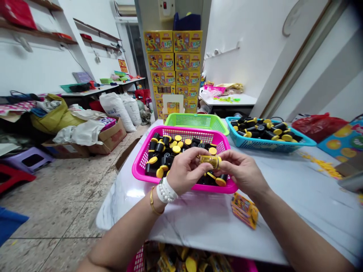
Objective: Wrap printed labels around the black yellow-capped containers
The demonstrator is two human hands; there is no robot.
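Both hands meet over the front right part of a pink basket [185, 187]. My left hand [185, 168] has its fingers closed round a small cylinder wrapped in a yellow label [208, 161]. At its right end, my right hand [241, 168] pinches the same cylinder. Black containers with yellow caps [163, 151] fill the basket under and behind the hands. On the marble-patterned table, below my right wrist, lies a small stack of orange printed labels [244, 210].
A green basket [198, 120] stands behind the pink one. A blue basket [272, 145] of similar containers is at the back right, near yellow pieces [323, 166]. Below the front table edge, another pink basket [138, 260] holds labelled items. Yellow boxes [174, 71] are stacked behind.
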